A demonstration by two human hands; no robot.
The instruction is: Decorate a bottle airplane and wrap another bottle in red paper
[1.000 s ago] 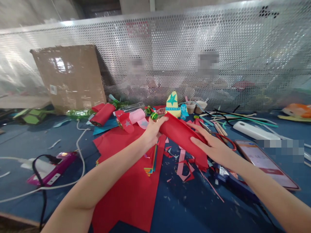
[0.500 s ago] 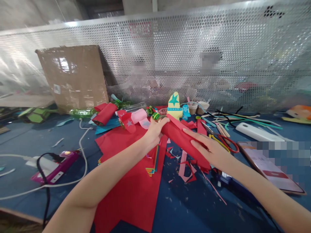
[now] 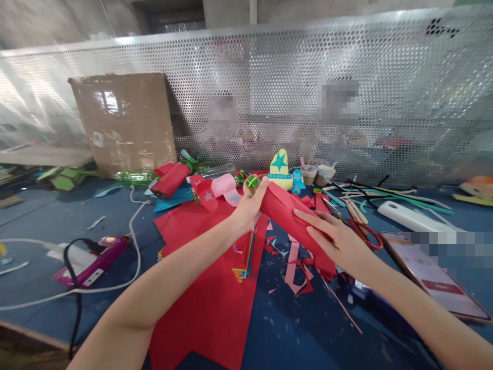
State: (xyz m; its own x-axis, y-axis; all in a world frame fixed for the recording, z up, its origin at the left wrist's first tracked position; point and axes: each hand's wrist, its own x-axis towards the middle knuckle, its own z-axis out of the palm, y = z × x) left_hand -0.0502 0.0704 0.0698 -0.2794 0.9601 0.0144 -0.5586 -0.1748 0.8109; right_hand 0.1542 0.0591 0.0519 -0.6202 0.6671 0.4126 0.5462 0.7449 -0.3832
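A plastic bottle wrapped in red paper (image 3: 287,210) lies tilted across the middle, its green-capped neck (image 3: 252,182) to the upper left. Around that neck end my left hand (image 3: 248,205) is closed, its thumb near the edge of the paper. My right hand (image 3: 339,236) lies along the lower part of the roll, fingers on top of the paper and thumb side out of sight. Beneath my left arm is a large red paper sheet (image 3: 204,308), with a small stack of coloured paper (image 3: 241,272) on it.
Scissors (image 3: 365,234), a phone (image 3: 435,277) and a white glue gun-like or handheld item (image 3: 416,216) lie at right. Paper scraps (image 3: 298,275) are strewn below the roll. A purple power strip (image 3: 92,262) with cords is at left. Decorated bottles (image 3: 173,180) and a cardboard sheet (image 3: 127,123) stand behind.
Both hands keep hold of the wrapped bottle. The paper flap near the neck now lies flatter against the roll, and the whole view has shifted slightly.
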